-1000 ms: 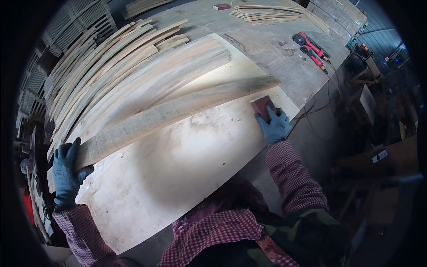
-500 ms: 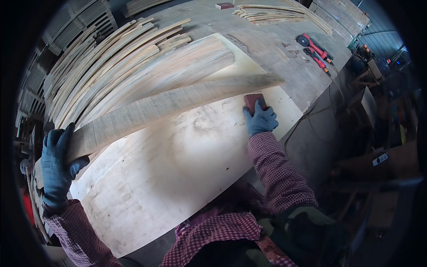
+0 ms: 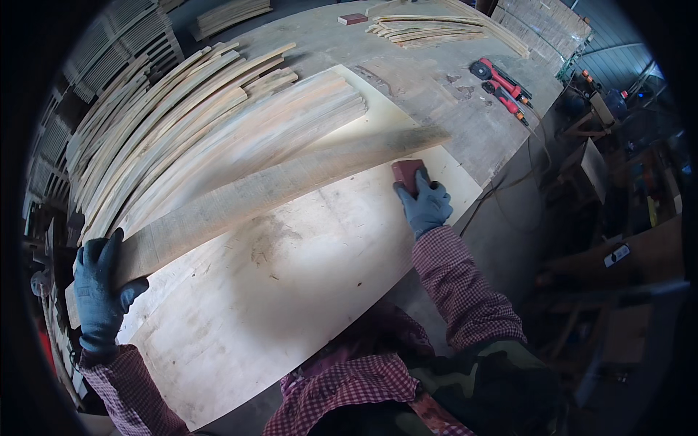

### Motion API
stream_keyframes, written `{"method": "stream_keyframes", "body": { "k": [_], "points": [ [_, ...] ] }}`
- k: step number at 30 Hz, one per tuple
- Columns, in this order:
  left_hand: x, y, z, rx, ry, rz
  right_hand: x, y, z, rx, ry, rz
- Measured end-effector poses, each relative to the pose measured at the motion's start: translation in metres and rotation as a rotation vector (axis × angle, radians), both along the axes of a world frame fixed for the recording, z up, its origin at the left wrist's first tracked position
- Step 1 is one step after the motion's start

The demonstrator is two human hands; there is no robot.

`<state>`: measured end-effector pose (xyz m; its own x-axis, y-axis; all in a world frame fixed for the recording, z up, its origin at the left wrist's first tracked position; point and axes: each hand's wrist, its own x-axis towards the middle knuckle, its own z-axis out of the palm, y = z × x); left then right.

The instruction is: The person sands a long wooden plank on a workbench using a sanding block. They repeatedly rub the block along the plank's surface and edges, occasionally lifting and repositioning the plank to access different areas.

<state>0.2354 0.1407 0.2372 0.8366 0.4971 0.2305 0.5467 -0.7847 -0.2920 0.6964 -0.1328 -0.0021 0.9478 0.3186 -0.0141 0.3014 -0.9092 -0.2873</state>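
Observation:
A long, slightly curved wooden board (image 3: 240,192) slants from near left to far right over a pale plywood sheet (image 3: 320,283). At its near left end, my left hand (image 3: 100,294), in a blue-grey glove, grips the board with the thumb on one side and fingers on the other. My right hand (image 3: 429,206), gloved alike, is closed on a dark red sanding block (image 3: 408,174). The block sits over the sheet, just on my side of the board's far end, apart from the board. My palm side is hidden.
Beyond the board lie a stack of wide boards (image 3: 313,112) and many narrow curved strips (image 3: 174,98). Two red power tools (image 3: 502,87) rest at the far right of the table, a cable trailing off its edge. Another dark red block (image 3: 352,19) and more strips (image 3: 429,30) are farther back.
The whole view has shifted slightly. My right hand has turned a little with the block, showing more of its top. My left hand keeps hold of the board's near end.

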Motion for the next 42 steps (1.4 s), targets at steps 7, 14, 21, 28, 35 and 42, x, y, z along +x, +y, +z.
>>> {"method": "stream_keyframes", "body": {
  "k": [7, 14, 21, 28, 35, 42],
  "points": [
    [0.018, 0.010, 0.008, 0.011, -0.029, -0.097, 0.144, -0.097, -0.001, -0.266, 0.062, -0.583],
    [0.028, -0.003, 0.042, 0.097, 0.059, -0.056, 0.093, -0.004, -0.012, -0.183, 0.029, -0.227],
    [0.042, -0.005, 0.047, 0.139, 0.067, -0.020, -0.047, 0.050, -0.017, 0.123, -0.174, 0.403],
    [0.041, 0.000, 0.018, -0.011, -0.047, -0.080, 0.104, -0.054, -0.007, -0.292, -0.028, -0.371],
    [0.057, -0.011, 0.024, -0.069, -0.002, 0.022, -0.037, 0.085, -0.003, -0.344, -0.084, 0.057],
    [0.061, -0.020, 0.015, -0.066, -0.009, 0.069, -0.229, 0.164, -0.009, -0.080, -0.039, 0.620]
  ]
}}
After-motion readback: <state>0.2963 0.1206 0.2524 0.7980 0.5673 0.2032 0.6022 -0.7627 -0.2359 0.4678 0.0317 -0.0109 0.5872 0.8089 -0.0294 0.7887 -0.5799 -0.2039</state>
